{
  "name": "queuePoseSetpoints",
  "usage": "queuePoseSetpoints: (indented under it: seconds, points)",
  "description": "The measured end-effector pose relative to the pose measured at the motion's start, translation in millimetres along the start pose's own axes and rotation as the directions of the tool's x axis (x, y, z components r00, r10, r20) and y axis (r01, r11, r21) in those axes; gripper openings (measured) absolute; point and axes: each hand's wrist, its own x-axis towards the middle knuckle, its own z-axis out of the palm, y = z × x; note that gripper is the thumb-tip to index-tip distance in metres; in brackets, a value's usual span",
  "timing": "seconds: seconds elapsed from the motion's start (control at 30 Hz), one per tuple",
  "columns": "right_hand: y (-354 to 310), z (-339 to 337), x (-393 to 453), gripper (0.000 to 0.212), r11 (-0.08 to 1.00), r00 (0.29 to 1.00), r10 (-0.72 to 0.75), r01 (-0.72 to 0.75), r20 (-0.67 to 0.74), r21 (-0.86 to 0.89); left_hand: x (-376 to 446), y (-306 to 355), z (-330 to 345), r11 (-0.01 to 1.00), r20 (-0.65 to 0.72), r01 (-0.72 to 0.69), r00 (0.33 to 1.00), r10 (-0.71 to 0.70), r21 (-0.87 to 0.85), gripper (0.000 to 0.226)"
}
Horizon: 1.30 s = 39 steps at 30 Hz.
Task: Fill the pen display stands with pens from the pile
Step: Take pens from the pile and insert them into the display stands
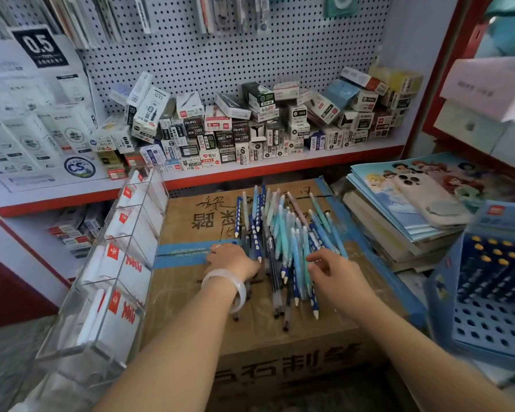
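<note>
A pile of pens (283,239), blue, teal and dark, lies on a taped cardboard box (191,292). My left hand (231,260), with a pale bangle at the wrist, rests at the pile's left edge with fingers curled around several dark pens. My right hand (333,270) hovers at the pile's right side, fingers loosely bent and touching the blue pens. A clear acrylic tiered stand (116,263) with white and red inserts stands to the left. A blue stand with rows of holes (488,292), partly holding dark pens with yellow caps, sits at the right.
A red-edged shelf (280,165) behind the box carries many small refill boxes under a pegboard. A stack of notebooks (399,221) with a phone (428,200) on top lies at the right. White boxes stand at the far right.
</note>
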Motion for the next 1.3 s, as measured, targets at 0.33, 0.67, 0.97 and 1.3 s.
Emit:
queuePoseSetpoints:
  seconds: [0.33,0.67,0.97,1.3]
  points:
    - [10.5,-2.5,-1.9,0.025,1.0,0.999,0.023,-0.023,-0.027,0.017,11.1,-16.5,2.6,0.995,-0.062,0.033,0.997,-0.039,-0.095,0.029]
    - [3.1,-14.3,-9.1,0.019,0.993,0.998,0.057,-0.053,-0.039,0.103,-25.6,-26.8,-23.6,0.91,0.059,-0.215,0.966,0.251,-0.353,0.013]
    - [-29.2,-54.3,-40.2,0.025,0.728,0.971,0.223,-0.109,-0.083,0.677,-121.0,24.1,-28.3,0.751,0.076,-0.57,0.778,0.624,-0.335,0.012]
    - [-12.2,-139.1,-98.6,0.023,0.742,0.885,0.236,0.104,-0.403,0.663,-186.0,76.4,-22.9,0.634,0.031,-0.697,0.664,0.747,-0.334,0.009]
